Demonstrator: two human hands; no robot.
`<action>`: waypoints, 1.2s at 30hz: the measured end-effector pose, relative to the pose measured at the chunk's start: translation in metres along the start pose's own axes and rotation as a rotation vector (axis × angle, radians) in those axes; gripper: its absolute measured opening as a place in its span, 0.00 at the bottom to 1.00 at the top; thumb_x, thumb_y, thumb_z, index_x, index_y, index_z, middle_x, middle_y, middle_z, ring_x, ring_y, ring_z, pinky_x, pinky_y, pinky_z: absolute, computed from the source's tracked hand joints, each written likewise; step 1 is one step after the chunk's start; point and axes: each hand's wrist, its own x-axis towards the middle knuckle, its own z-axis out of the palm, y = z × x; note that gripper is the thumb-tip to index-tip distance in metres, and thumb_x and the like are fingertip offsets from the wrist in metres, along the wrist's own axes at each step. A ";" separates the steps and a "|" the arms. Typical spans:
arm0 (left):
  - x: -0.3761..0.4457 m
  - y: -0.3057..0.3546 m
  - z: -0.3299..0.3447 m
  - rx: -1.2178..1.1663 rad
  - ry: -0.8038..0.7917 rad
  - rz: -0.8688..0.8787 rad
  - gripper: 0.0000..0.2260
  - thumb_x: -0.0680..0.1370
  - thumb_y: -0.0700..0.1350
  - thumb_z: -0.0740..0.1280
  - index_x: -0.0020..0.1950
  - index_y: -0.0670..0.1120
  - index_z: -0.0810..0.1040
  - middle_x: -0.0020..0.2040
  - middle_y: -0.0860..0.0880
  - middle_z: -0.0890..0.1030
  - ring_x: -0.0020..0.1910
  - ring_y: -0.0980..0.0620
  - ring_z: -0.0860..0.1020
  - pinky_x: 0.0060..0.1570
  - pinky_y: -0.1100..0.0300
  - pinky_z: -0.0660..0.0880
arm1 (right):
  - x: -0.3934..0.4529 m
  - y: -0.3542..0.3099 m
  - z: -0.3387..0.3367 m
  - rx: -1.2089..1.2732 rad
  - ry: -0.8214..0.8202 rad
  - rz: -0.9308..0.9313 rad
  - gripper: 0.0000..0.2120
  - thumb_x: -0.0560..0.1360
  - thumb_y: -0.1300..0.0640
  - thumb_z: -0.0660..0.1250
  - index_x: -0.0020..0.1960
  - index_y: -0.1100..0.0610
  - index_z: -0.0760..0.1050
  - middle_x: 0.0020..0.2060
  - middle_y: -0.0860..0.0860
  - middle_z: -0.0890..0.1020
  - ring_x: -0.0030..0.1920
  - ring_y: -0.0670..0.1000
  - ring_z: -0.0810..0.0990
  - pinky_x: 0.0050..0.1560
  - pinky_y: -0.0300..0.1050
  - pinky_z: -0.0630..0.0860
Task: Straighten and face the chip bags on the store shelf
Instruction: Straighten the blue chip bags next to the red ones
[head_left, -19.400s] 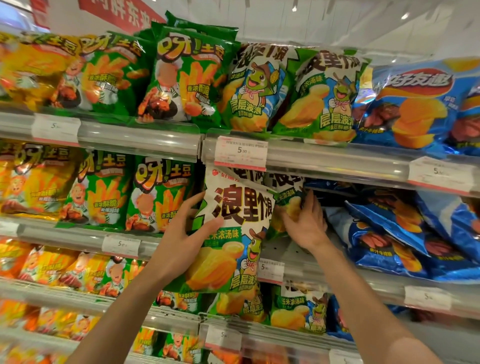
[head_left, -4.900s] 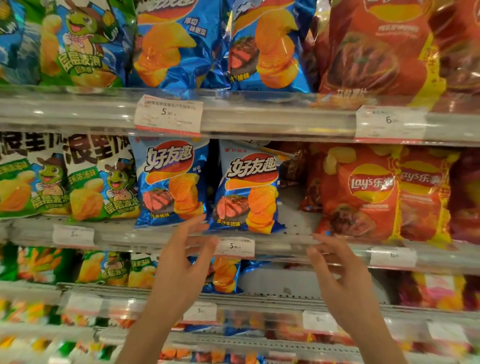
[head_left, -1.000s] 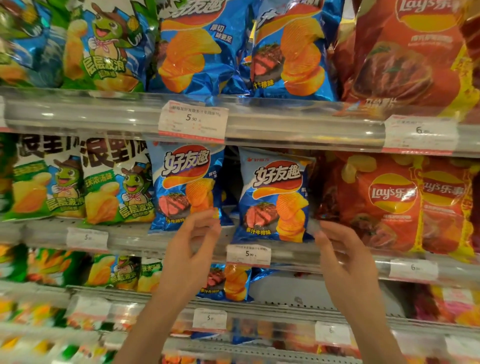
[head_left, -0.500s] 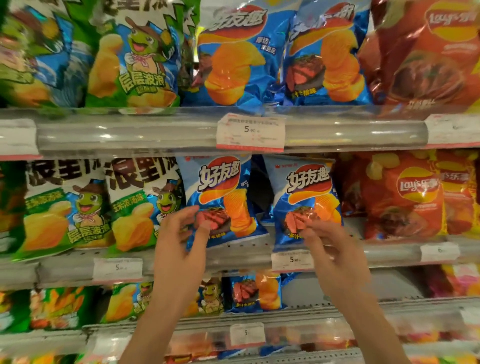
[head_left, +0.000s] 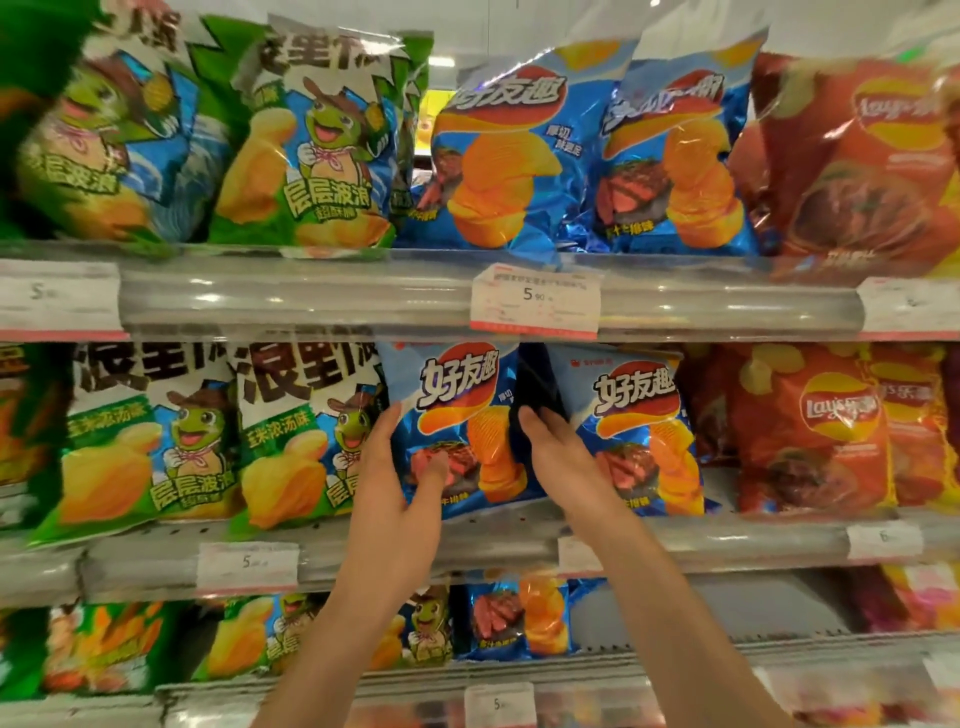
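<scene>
I have only the one wide-angle head view, worn at about the level of the clear-fronted middle shelf rail (head_left: 311, 545) and facing the shelving straight on, tipped slightly down. It sits close, at arm's reach, so both forearms rise from the bottom edge toward the glossy blue chip bag (head_left: 457, 415) at centre. Frame edges bow and blur.

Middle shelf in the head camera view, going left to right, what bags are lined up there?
Green bag → second green bag → blue bag held by the left hand → blue bag by the right hand → red Lay's bag → second red Lay's bag.
</scene>
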 end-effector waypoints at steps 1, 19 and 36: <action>0.002 0.000 0.002 -0.012 0.000 -0.012 0.26 0.82 0.48 0.65 0.78 0.58 0.60 0.75 0.59 0.67 0.74 0.59 0.65 0.74 0.48 0.66 | 0.001 0.001 -0.003 -0.006 0.003 -0.001 0.30 0.83 0.39 0.53 0.81 0.50 0.55 0.78 0.49 0.62 0.78 0.53 0.61 0.74 0.50 0.58; 0.060 0.033 0.031 -0.079 -0.008 -0.374 0.39 0.79 0.63 0.64 0.81 0.46 0.51 0.76 0.46 0.67 0.71 0.46 0.70 0.62 0.56 0.69 | 0.021 -0.013 0.010 0.071 -0.111 -0.063 0.45 0.71 0.25 0.60 0.80 0.50 0.57 0.74 0.49 0.70 0.72 0.53 0.70 0.69 0.49 0.66; 0.073 0.000 0.047 -0.093 -0.048 -0.220 0.36 0.76 0.69 0.62 0.77 0.51 0.63 0.65 0.52 0.78 0.60 0.53 0.79 0.58 0.57 0.75 | 0.020 0.000 0.021 0.038 0.221 -0.144 0.47 0.74 0.27 0.59 0.78 0.60 0.54 0.76 0.57 0.66 0.74 0.58 0.65 0.72 0.54 0.64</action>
